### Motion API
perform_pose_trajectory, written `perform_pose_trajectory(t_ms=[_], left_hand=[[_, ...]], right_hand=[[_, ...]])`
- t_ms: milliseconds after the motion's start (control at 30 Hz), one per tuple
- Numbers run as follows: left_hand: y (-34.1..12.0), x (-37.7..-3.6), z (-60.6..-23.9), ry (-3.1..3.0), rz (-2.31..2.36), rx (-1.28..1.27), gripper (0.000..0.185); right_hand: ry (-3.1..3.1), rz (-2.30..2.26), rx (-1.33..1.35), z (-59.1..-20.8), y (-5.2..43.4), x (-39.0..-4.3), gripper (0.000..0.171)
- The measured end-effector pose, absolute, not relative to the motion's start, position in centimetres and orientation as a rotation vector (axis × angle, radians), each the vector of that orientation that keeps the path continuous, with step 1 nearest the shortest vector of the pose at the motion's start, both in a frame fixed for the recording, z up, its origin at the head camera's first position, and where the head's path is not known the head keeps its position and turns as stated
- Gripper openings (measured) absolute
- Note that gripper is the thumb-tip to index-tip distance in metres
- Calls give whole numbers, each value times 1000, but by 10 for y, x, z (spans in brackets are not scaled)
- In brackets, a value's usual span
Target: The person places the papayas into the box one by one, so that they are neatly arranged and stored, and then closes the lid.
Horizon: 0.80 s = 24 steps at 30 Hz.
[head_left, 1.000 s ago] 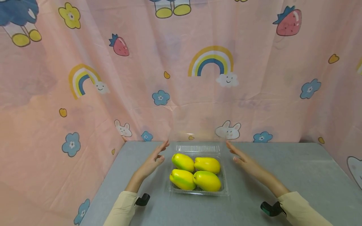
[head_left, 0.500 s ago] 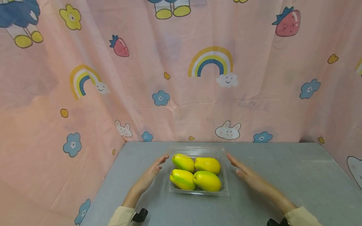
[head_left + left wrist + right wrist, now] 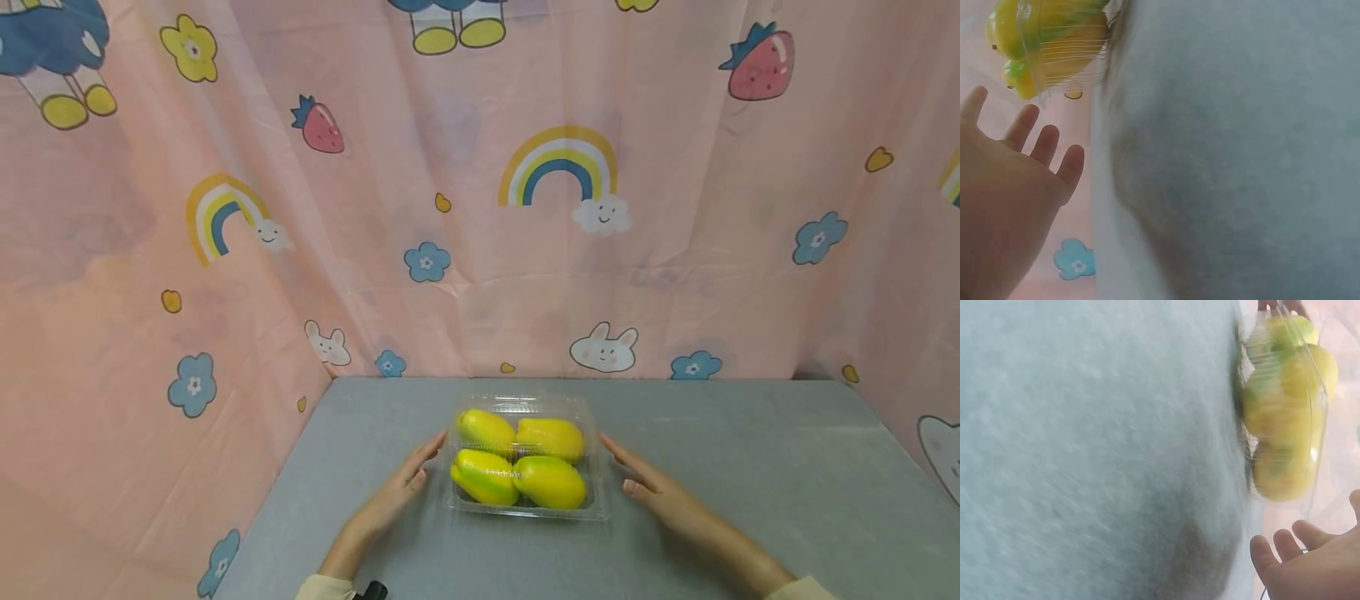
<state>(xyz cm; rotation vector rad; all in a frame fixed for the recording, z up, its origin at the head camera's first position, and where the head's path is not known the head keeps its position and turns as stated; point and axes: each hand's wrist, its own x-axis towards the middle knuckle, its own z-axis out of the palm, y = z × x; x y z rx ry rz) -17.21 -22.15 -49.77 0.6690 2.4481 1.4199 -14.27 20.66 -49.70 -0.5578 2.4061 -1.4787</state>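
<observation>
A clear plastic clamshell box [image 3: 525, 512] on the grey table holds several yellow-green mangoes [image 3: 551, 482] in two rows. Its hinged clear lid [image 3: 523, 406] slants low over the fruit, ribbed edges showing across them. My left hand [image 3: 390, 497] is at the lid's left side, fingers extended, fingertips right at its edge. Mirroring it on the right, my right hand [image 3: 663, 496] has its fingertips at the opposite edge. The left wrist view shows straight, spread fingers [image 3: 1044, 144] beneath the box's ribbed side. In the right wrist view, loosely extended fingers [image 3: 1263, 553] lie close to the plastic.
The grey table [image 3: 750, 450] extends to both sides of the box. Behind it hangs a pink curtain [image 3: 480, 308] printed with rainbows, rabbits, strawberries and flowers, and it continues along the left and right sides.
The lid has swung from upright at the back down over the mangoes. Both hands have come down and toward me along with it; the box and fruit have stayed put.
</observation>
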Motion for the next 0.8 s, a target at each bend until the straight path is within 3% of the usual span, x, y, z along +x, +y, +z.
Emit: perform_pose_trajectory(t_ms=[300,700,800], left_hand=[[-224,-171,-509,2453,1341,630,53],[-221,-166,-512,2534,1231,521,78],[-220,-166,-513,2527,1247,515,72]], right_hand=[[2440,-1425,-493,-502,201,-134,61],[2502,-1345,-366,-507,190,-129,82],[2517,-1341,-325,-506,188,-128,85]])
